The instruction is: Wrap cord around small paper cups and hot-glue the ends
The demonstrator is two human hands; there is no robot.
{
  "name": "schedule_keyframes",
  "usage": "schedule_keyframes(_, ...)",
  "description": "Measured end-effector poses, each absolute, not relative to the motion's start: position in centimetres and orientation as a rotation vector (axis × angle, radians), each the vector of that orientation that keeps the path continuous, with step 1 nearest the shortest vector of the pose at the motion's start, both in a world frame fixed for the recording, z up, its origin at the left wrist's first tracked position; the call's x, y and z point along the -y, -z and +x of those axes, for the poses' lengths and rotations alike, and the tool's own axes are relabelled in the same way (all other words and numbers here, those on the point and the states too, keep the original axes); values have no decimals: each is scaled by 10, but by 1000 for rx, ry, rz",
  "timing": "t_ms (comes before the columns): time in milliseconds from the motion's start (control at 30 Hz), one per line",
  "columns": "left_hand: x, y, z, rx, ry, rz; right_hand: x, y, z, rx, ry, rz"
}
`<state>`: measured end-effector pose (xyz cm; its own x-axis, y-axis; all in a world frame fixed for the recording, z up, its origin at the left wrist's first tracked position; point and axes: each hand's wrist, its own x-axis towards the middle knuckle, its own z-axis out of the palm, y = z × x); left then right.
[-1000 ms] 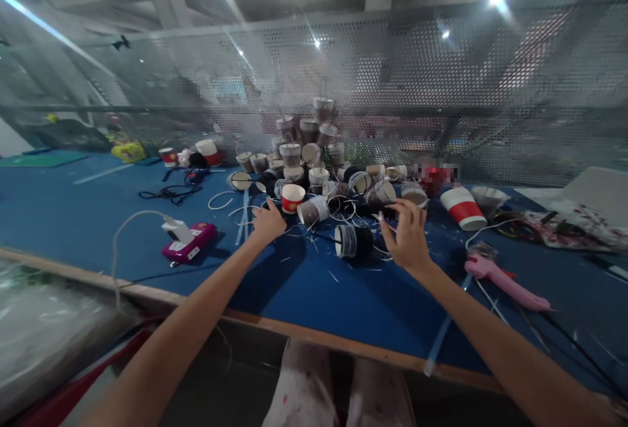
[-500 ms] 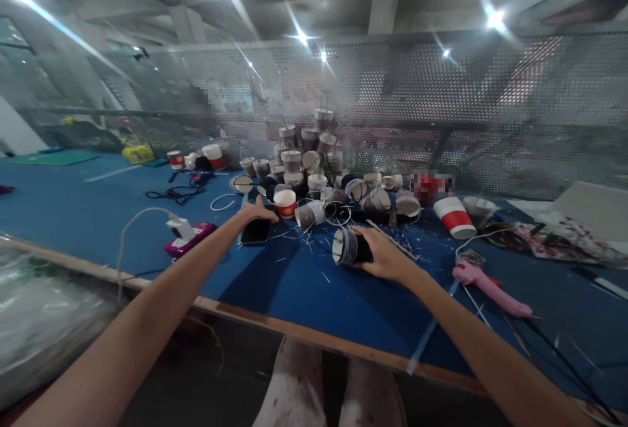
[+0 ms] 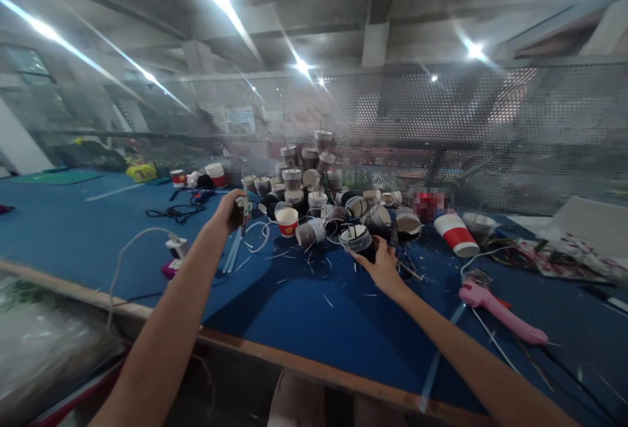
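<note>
A dark cup with a pale rim (image 3: 360, 244) sits upright, slightly tilted, in the right hand (image 3: 385, 267), near the middle of the blue tabletop (image 3: 289, 309); that hand's thumb and fingers grip its side. The left hand (image 3: 228, 210) pinches a thin object (image 3: 245, 211), too blurred to identify. Between the hands stands a small red-and-white cup (image 3: 287, 223). Behind it rises a pile of grey cups (image 3: 293, 182). Far right lies a pink tool (image 3: 500, 312).

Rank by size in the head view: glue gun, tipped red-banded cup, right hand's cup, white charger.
1. Glue gun
2. Unsure: tipped red-banded cup, held cup (partly hidden)
3. White charger
</note>
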<state>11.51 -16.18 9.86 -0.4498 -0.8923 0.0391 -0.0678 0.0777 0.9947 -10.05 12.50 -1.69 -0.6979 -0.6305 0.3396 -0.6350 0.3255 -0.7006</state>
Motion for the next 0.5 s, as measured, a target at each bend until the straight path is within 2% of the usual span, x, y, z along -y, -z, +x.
schedule_keyframes(67,155,-98,105,1488,1901,781,-126,20,-101,2528,-1390,1205)
schedule_keyframes(133,147,-92,93,1383,2125,602,-127,22,-102,2485,-1436,1204)
schedule_keyframes(267,136,-73,72,1244,2214,434,-129,20,-102,2475,-1506,1206)
schedule_keyframes(500,121,-50,63,1274,2079,390,-131,14,-96,2573,-1535,1181)
